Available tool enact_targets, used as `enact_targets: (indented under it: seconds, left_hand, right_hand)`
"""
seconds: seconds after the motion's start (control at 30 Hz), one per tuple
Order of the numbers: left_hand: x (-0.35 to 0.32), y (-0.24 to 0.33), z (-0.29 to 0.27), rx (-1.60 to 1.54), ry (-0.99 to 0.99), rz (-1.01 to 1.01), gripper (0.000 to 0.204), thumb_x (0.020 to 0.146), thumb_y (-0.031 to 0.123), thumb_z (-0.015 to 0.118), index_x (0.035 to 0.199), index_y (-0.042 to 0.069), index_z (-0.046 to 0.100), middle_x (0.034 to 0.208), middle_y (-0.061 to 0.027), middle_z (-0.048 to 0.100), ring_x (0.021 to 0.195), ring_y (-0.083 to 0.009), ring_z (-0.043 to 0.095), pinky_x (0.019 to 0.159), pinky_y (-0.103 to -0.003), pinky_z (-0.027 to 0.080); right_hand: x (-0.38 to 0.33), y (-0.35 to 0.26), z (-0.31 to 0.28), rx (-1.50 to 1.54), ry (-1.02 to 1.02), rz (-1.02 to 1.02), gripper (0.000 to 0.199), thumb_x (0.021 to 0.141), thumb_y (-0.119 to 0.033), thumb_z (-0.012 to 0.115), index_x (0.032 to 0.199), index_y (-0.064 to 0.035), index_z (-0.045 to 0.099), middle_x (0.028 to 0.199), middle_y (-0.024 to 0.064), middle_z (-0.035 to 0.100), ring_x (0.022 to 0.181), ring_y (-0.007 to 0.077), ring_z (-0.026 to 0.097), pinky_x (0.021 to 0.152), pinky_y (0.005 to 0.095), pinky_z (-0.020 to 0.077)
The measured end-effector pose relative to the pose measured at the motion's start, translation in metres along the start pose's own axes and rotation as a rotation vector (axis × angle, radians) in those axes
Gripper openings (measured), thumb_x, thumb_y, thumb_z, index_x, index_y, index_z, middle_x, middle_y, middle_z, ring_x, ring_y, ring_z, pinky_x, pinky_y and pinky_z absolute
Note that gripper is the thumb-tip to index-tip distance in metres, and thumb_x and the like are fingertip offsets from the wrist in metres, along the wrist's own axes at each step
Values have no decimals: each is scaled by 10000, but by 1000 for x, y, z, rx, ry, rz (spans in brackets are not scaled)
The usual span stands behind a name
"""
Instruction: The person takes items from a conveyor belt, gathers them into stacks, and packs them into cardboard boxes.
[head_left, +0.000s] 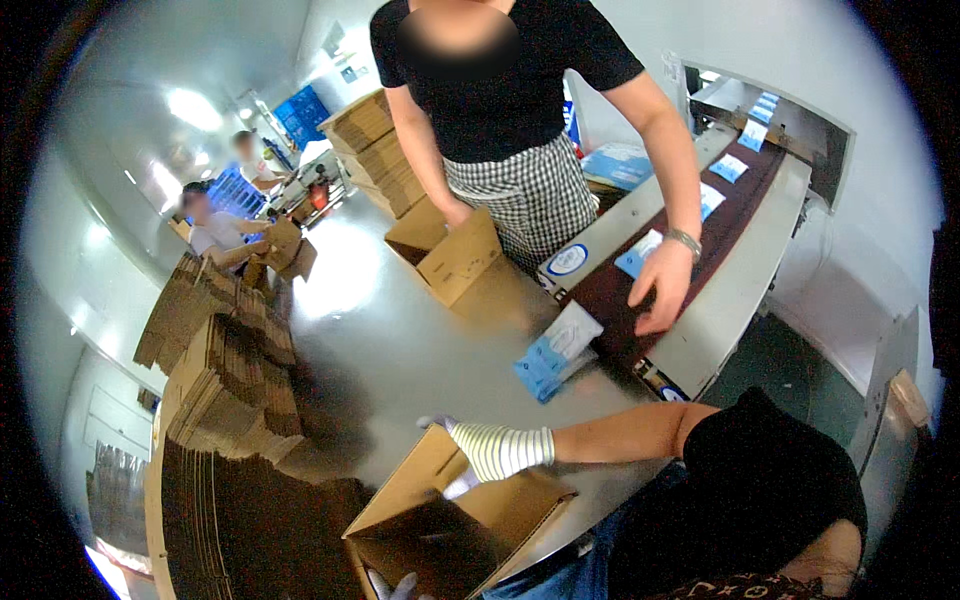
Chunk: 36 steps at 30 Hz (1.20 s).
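Note:
An open cardboard box (pixel 400 490) stands tilted on the metal table in front of me, its inside dark. My right hand (pixel 490 455), in a white glove with a striped cuff, grips the far wall, thumb inside and fingers over the outside. Low in the picture, my left hand (pixel 395 585) is gloved too and holds the box's near left side; only its fingertips show. Beyond the box, blue-and-white packets (pixel 558 350) lie at the conveyor's end. Across the table, a co-worker's hand (pixel 665 285) hovers over the belt.
A conveyor belt (pixel 690 250) carries several packets from a wall opening at the right. The co-worker's other hand is at an open carton (pixel 450 260). Flattened cardboard stacks (pixel 225 390) line the table's left side. More cartons (pixel 365 150) and two people are farther back.

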<state>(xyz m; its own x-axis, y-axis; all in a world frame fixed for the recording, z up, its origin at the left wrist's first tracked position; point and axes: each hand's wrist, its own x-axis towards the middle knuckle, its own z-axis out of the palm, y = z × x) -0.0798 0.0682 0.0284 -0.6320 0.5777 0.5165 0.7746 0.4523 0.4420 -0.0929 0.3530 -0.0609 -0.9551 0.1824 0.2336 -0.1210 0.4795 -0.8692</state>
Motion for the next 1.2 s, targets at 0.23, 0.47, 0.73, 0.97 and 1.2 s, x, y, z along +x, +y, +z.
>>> enact_targets:
  seconds: [0.23, 0.47, 0.73, 0.97, 1.2]
  left_hand:
    - [-5, -15, -6, 210, -243, 124, 683, 858, 276, 661, 1422, 107, 315, 1512, -235, 175, 1164, -439, 517, 842, -412, 512]
    - [3, -18, -13, -280, -562, 58, 457, 903, 64, 551, 1341, 12, 432, 1456, -227, 313, 626, -156, 489, 576, -275, 457]
    - [33, -30, 20, -376, -451, -141, 358, 958, 257, 494, 1156, -31, 569, 1051, -210, 623, 932, -252, 591, 816, -379, 477]
    - [27, -25, 48, 573, -224, 213, 357, 808, 160, 597, 1163, 131, 571, 1071, -118, 594, 930, -307, 578, 781, -461, 467]
    - [36, -8, 59, 377, -120, 604, 213, 887, 152, 505, 1056, 54, 591, 918, -126, 622, 890, -263, 600, 877, -435, 452]
  right_hand:
    - [12, 19, 21, -146, 13, 36, 933, 729, -375, 750, 1356, 109, 256, 1294, 334, 429, 1206, 403, 451, 1040, 400, 361]
    - [5, 16, 25, -224, -4, 54, 912, 744, -390, 730, 1334, 133, 272, 1303, 346, 407, 1219, 411, 433, 1048, 405, 349]
    - [28, 31, 6, -27, -110, -62, 703, 812, -397, 672, 1270, 65, 404, 1237, 271, 495, 1132, 363, 500, 980, 421, 400]
    - [-23, -46, -44, 279, -256, -36, 854, 802, -442, 699, 1362, 71, 307, 1364, 290, 388, 1271, 345, 399, 1058, 397, 325]
    - [-47, -12, -29, 79, -290, 11, 1095, 706, -413, 794, 1427, 80, 133, 1445, 280, 280, 1342, 347, 304, 1109, 387, 270]
